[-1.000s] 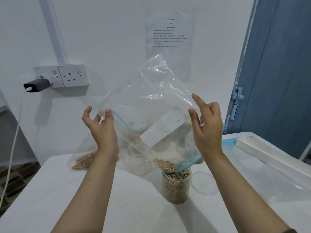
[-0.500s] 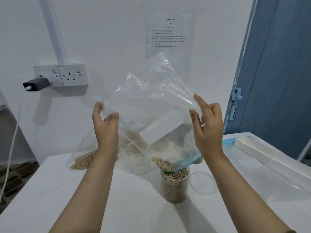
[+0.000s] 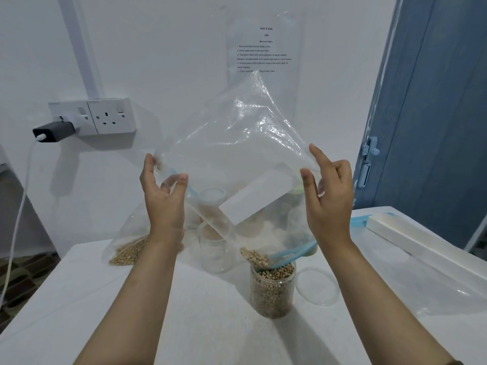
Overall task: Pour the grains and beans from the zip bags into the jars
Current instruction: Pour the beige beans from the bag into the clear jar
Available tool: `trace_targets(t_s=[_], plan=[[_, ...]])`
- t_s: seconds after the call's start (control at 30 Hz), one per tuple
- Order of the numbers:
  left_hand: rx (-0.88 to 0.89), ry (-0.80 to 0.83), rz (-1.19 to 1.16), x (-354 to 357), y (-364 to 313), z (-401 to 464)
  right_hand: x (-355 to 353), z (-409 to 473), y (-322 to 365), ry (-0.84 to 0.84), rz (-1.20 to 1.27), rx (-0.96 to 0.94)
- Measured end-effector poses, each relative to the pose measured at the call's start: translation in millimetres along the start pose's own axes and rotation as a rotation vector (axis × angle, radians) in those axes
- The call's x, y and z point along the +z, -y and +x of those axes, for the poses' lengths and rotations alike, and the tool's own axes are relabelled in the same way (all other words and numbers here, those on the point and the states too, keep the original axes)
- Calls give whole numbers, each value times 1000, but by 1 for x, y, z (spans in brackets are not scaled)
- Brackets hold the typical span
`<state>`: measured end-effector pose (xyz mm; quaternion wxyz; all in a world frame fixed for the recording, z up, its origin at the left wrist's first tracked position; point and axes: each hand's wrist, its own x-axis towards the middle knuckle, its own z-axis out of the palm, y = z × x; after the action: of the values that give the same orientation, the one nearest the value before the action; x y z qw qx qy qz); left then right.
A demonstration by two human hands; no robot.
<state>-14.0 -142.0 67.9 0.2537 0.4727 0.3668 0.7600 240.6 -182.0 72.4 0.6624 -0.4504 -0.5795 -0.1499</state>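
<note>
I hold the clear zip bag [image 3: 232,154] up over the bench [image 3: 184,325], left hand [image 3: 163,201] and right hand [image 3: 328,204] fingers pinching its edges, its blue-zipped mouth tipped into the bean-filled jar [image 3: 272,288].

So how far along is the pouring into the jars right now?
Done: one jar is nearly full of beans, its lid off beside it. In hand: the left hand and right hand hold the tipped zip bag above it, the last beans sitting at its mouth. Left: another bag of grains lies unpoured, and a clear jar behind looks empty.
</note>
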Motion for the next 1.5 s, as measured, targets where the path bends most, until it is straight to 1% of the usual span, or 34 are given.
trace_targets(t_s=[0.23, 0.3, 0.4, 0.43, 0.67, 0.97, 1.27, 1.5], plan=[[45, 16, -19, 7, -3, 1, -2, -2, -4, -34, 4, 36], [18, -1, -97, 10, -7, 2, -3, -1, -6, -40, 9, 35], [-90, -64, -290, 12, -12, 5, -5, 0, -5, -27, 12, 8], [-104, -82, -305, 12, -12, 6, -5, 0, -5, -29, 12, 6], [-96, -77, -255, 14, -15, 10, -6, -5, -7, -46, 21, 46], [-84, -46, -268, 24, -24, 11, -13, -5, -7, -59, 33, 74], [-52, 26, -266, 27, -31, 13, -19, -7, -8, -54, 42, 98], [-34, 34, -249, 28, -30, 13, -21, -9, -9, -67, 58, 129]])
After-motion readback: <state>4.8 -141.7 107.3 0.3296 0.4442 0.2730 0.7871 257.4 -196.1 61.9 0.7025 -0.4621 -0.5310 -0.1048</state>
